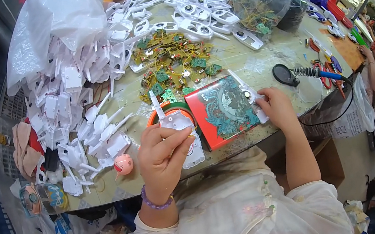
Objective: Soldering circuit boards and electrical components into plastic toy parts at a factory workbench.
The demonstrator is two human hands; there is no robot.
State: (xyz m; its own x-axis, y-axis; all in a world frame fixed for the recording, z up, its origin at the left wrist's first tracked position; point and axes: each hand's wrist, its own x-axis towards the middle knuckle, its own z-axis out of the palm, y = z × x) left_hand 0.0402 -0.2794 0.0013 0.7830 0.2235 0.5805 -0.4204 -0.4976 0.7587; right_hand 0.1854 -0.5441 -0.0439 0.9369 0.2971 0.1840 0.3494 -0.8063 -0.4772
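Note:
My left hand (161,155), with a purple bead bracelet on the wrist, is closed in a pinch over a white plastic housing (195,156). A thin yellow wire (194,128) shows at its fingertips. That housing has a narrow handle and rests over an orange and green ring (152,118). My right hand (275,107) grips the edge of another white plastic shell (239,84), which has a small round dark part. This shell lies along the right side of a red, flat box-like thing (196,110) with a worn blue-green picture on top.
Behind lies a heap of green circuit boards with yellow wires (173,60). White shells (68,106) pile up at left and far back. A soldering iron (320,73) and its round black holder (285,74) are at right. A pink round toy (124,164) sits near the front edge.

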